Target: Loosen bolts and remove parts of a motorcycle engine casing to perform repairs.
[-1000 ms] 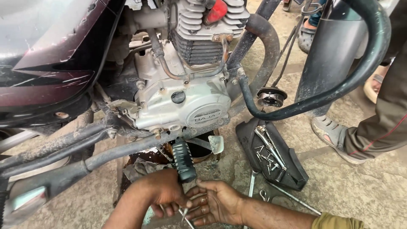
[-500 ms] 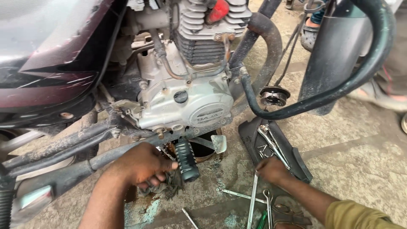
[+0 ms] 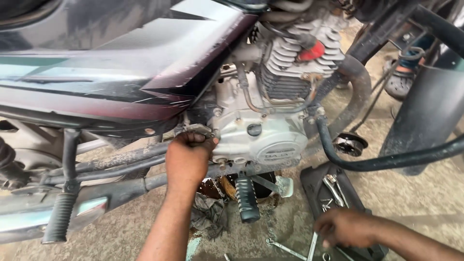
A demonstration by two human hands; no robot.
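My left hand [image 3: 188, 159] reaches up beside the silver engine case [image 3: 270, 140] of a dark maroon motorcycle. Its fingers are curled round a small metal lever [image 3: 198, 129] at the case's left edge. My right hand [image 3: 345, 227] rests low at the right on the near end of a black tool tray [image 3: 321, 186], fingers bent over the spanners there. One spanner shaft [image 3: 312, 244] sticks out from under it; a grip cannot be made out. The black rubber footpeg [image 3: 247, 200] hangs under the engine between my hands.
A dirty rag [image 3: 210, 215] and an oily patch lie below the engine. A loose spanner [image 3: 285, 247] lies on the concrete. A black guard bar [image 3: 386, 162] curves across the right, by the front mudguard [image 3: 430, 111]. Another person's sandalled foot [image 3: 398, 82] stands behind.
My left hand has risen from the footpeg to the lever beside the engine case. My right hand stays at the tool tray. The view has moved closer and to the left.
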